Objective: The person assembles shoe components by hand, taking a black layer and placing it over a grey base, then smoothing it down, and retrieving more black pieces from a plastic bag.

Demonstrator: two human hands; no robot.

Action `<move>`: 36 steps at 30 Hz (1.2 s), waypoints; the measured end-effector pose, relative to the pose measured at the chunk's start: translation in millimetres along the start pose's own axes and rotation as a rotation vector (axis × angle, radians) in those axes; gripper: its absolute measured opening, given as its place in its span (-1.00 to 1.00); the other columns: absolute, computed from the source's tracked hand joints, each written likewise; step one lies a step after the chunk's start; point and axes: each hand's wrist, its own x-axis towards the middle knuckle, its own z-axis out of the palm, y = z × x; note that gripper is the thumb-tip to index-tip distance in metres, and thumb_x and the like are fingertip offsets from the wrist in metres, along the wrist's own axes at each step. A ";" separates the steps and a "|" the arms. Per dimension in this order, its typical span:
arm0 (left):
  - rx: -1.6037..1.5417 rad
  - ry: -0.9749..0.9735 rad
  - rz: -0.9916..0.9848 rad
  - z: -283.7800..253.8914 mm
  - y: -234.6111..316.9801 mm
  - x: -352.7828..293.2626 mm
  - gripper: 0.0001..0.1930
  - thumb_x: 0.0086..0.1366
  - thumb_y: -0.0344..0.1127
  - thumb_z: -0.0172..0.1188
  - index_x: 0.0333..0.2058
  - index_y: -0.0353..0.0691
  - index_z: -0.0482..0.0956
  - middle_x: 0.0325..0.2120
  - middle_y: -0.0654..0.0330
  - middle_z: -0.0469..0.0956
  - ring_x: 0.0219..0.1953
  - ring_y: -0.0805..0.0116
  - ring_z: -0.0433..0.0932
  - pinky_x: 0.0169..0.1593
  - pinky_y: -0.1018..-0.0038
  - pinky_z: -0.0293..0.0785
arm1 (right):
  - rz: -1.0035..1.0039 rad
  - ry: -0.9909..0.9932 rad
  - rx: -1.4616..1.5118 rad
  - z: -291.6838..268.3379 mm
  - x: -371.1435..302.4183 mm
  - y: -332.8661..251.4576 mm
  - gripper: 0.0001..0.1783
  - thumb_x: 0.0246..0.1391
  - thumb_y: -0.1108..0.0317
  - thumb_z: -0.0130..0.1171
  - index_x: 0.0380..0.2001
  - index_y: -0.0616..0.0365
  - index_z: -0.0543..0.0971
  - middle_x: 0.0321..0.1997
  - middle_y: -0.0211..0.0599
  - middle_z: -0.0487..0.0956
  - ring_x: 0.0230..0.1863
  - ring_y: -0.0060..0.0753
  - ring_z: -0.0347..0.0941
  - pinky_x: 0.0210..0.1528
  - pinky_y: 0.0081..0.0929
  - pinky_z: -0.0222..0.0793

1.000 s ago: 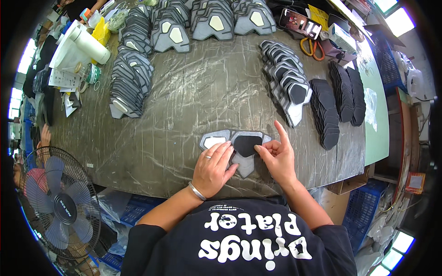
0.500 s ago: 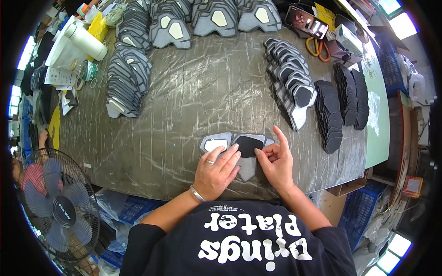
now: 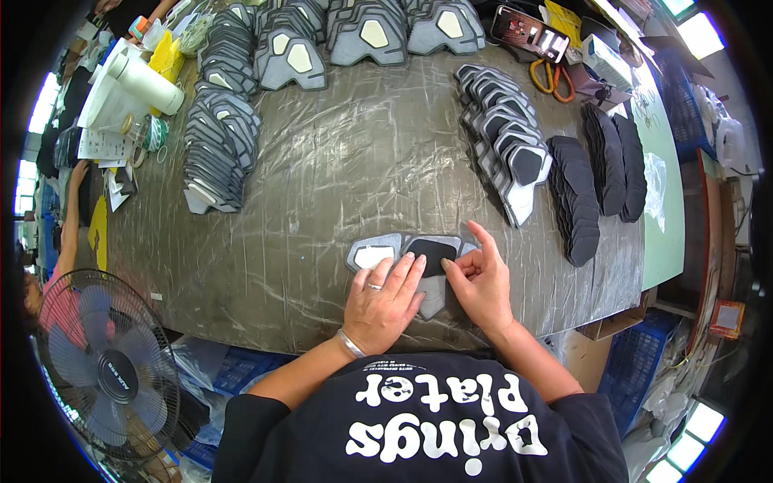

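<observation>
In front of me on the table lies a grey felt-like shaped piece (image 3: 433, 296) with dark edging and several lobes. A white insert (image 3: 373, 257) sits on its left lobe, and a black patch (image 3: 429, 260) covers its middle. My left hand (image 3: 382, 296) rests flat across the piece, its fingertips on the patch's left part; the fingers are stretched out. At the patch's right edge, my right hand (image 3: 481, 280) pinches the corner with its thumb and curled fingers, while the index finger points up. The fingers beneath the patch are partly hidden.
Stacks of grey pieces stand at the left (image 3: 221, 153), along the back (image 3: 369, 36) and at the right (image 3: 507, 141). Black patches (image 3: 573, 201) lie in rows farther right. Orange-handled scissors (image 3: 552, 82), a phone (image 3: 531, 34), a white bottle (image 3: 149, 84) and a fan (image 3: 113, 370) are around.
My left fingertips have slid slightly right along the black patch. At the far left, another person's arm now reaches up beside the table. The view has shifted slightly.
</observation>
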 end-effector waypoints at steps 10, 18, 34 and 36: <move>0.149 -0.073 0.069 13.1 9.3 11.7 -0.40 0.14 -0.18 0.26 0.16 -0.22 0.43 0.21 0.07 0.36 0.17 0.17 0.34 0.18 0.29 0.21 | -0.024 -0.026 -0.062 -4.0 2.7 -4.0 -0.37 -0.04 0.44 0.33 0.13 0.24 0.38 -0.55 -0.35 0.61 -0.57 -0.46 0.55 -0.42 -0.52 0.47; 0.162 -0.109 0.072 14.5 8.1 13.6 -0.36 0.16 -0.14 0.20 0.22 -0.22 0.37 0.26 0.08 0.29 0.22 0.18 0.27 0.19 0.28 0.20 | -0.426 0.113 -0.433 -15.7 -0.7 -1.7 -0.62 -0.06 0.33 0.37 -0.14 0.19 0.56 -0.28 -0.26 0.62 -0.33 -0.24 0.58 -0.32 -0.40 0.49; 0.090 -0.130 -0.001 12.0 8.8 10.3 -0.34 0.16 -0.15 0.09 0.24 -0.28 0.32 0.30 0.11 0.24 0.25 0.20 0.24 0.21 0.25 0.16 | -0.519 -0.295 -0.760 -18.9 -15.6 9.5 -0.34 0.17 -0.03 0.09 0.26 0.03 0.34 0.41 -0.38 0.26 0.41 -0.34 0.14 0.44 0.03 -0.14; 0.104 -0.119 0.000 14.5 7.2 12.5 -0.33 0.15 -0.15 0.10 0.25 -0.27 0.31 0.31 0.12 0.23 0.25 0.20 0.24 0.20 0.24 0.16 | -0.575 -0.277 -0.776 -18.9 -13.3 14.8 -0.35 0.16 -0.05 0.10 0.25 0.01 0.36 0.40 -0.41 0.27 0.40 -0.36 0.16 0.44 0.06 -0.16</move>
